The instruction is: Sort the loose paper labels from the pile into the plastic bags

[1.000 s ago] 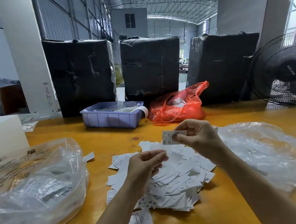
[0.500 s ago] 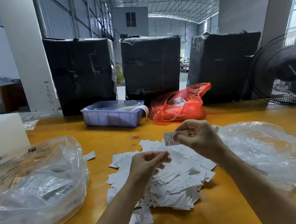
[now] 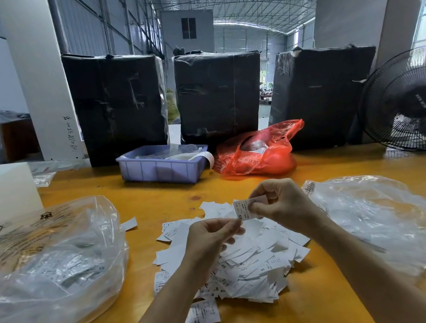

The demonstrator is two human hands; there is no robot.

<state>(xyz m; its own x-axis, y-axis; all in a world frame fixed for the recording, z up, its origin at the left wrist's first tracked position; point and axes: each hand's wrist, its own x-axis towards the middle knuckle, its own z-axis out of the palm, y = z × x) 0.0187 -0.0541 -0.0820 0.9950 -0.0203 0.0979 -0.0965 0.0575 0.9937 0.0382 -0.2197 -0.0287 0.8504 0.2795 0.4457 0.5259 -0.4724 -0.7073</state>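
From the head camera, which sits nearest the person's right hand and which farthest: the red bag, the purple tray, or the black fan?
Measured from the right hand:
1. Red bag, on the table just beyond the hand.
2. Purple tray, beyond and off to the left, beside the red bag.
3. Black fan, far right at the table's back edge.

Right hand [image 3: 282,203] pinches XS label [image 3: 243,209] above pile [image 3: 239,263].
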